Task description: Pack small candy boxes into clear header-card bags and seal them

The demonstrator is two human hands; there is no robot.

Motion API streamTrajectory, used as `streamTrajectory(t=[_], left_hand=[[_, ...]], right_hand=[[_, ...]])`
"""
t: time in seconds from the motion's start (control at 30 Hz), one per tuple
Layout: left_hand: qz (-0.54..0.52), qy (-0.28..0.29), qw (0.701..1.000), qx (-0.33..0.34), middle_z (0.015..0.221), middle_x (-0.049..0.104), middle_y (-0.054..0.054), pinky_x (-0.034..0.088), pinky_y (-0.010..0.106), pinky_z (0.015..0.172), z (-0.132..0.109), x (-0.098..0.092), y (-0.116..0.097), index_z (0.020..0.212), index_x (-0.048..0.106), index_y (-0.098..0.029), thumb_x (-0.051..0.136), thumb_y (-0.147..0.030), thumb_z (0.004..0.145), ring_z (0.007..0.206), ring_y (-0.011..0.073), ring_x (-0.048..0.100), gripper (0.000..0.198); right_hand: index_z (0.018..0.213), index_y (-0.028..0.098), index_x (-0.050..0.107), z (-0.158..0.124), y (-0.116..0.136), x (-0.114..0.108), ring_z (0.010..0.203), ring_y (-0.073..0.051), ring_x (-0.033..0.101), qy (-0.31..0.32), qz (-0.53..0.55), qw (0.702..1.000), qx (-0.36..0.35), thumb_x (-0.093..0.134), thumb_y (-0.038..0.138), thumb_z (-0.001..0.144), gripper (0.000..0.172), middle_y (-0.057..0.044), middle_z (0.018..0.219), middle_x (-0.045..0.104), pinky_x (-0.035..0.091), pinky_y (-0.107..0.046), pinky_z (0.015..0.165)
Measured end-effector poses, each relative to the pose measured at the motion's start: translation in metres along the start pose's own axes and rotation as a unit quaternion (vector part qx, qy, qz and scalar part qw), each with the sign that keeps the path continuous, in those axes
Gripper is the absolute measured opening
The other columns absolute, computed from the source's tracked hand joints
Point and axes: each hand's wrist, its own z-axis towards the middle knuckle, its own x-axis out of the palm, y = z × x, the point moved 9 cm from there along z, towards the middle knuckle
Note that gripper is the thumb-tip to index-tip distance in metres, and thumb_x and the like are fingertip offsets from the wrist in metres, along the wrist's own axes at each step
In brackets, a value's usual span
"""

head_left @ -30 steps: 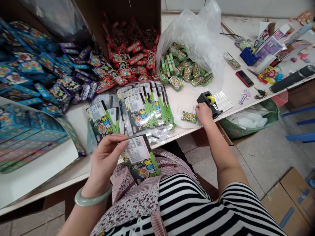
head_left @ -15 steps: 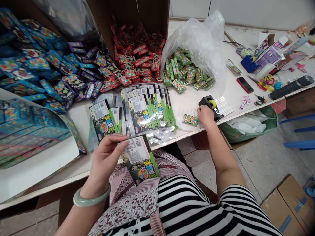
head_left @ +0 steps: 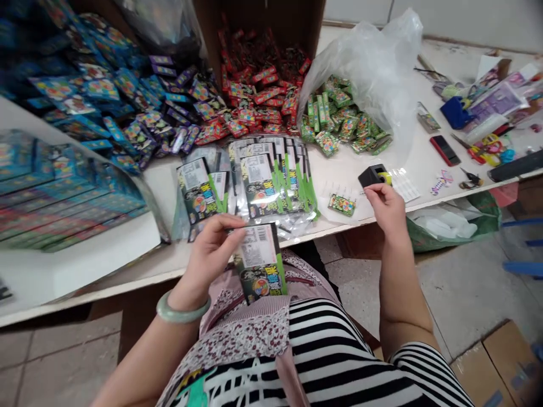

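The left hand point(head_left: 212, 251) is held low in front of the body, its back toward the camera. The thumb reaches across on top and the fingers curl beneath it in a closed pinch. The left forearm point(head_left: 144, 350) comes up bare from the lower left, the wrist a little bent. The right hand point(head_left: 387, 206) is further forward and off to the right, back upward, its fingers point(head_left: 375, 192) curled and drawn to the thumb at the tips. The right forearm point(head_left: 401, 294) stretches bare and nearly straight from the body, well apart from the left.
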Motion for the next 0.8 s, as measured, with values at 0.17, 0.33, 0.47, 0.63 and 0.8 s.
streamTrajectory(t=[0.17,0.33,0.47,0.63,0.8], left_hand=[[0.014,0.007,1.000,0.003,0.085,0.063,0.001,0.049,0.028,0.073,-0.001,0.013,-0.011,0.089,0.062,-0.022,0.067,-0.030,0.090,0.080,0.0136,0.060,0.010],[0.008,0.026,1.000,0.000,0.086,0.061,0.001,0.048,0.028,0.075,-0.004,0.013,-0.019,0.089,0.059,-0.021,0.062,-0.029,0.093,0.082,0.0139,0.059,0.009],[-0.017,0.030,0.999,0.003,0.087,0.060,0.001,0.047,0.029,0.077,-0.005,0.008,-0.021,0.090,0.058,-0.021,0.056,-0.027,0.096,0.083,0.0140,0.057,0.009],[-0.035,0.010,0.999,0.004,0.083,0.058,0.001,0.045,0.029,0.072,-0.005,0.008,-0.016,0.088,0.056,-0.021,0.055,-0.034,0.099,0.077,0.0141,0.053,0.018],[-0.006,-0.031,0.999,0.020,0.087,0.061,0.001,0.047,0.029,0.075,-0.006,0.009,-0.007,0.091,0.056,-0.020,0.072,-0.037,0.089,0.081,0.0136,0.057,0.023]], right_hand=[[0.086,0.022,0.070,-0.037,0.158,0.078,0.078,-0.017,0.064,0.302,0.185,0.921,-0.164,0.066,0.031,0.088,0.010,-0.001,0.083,0.070,0.051,-0.030,0.073],[0.082,0.022,0.067,-0.057,0.226,0.140,0.071,-0.016,0.060,0.437,0.138,0.858,-0.233,0.061,0.029,0.089,0.012,0.000,0.078,0.069,0.045,-0.028,0.064],[0.080,0.023,0.067,-0.054,0.224,0.166,0.063,-0.015,0.055,0.445,0.085,0.859,-0.240,0.062,0.029,0.088,0.011,0.002,0.072,0.066,0.039,-0.028,0.058],[0.079,0.023,0.064,-0.056,0.224,0.169,0.064,-0.016,0.056,0.404,0.040,0.875,-0.263,0.064,0.023,0.088,0.008,0.001,0.073,0.066,0.038,-0.030,0.061],[0.080,0.022,0.063,-0.057,0.224,0.167,0.069,-0.017,0.057,0.385,0.040,0.883,-0.266,0.063,0.022,0.087,0.007,0.000,0.076,0.066,0.040,-0.031,0.064]])
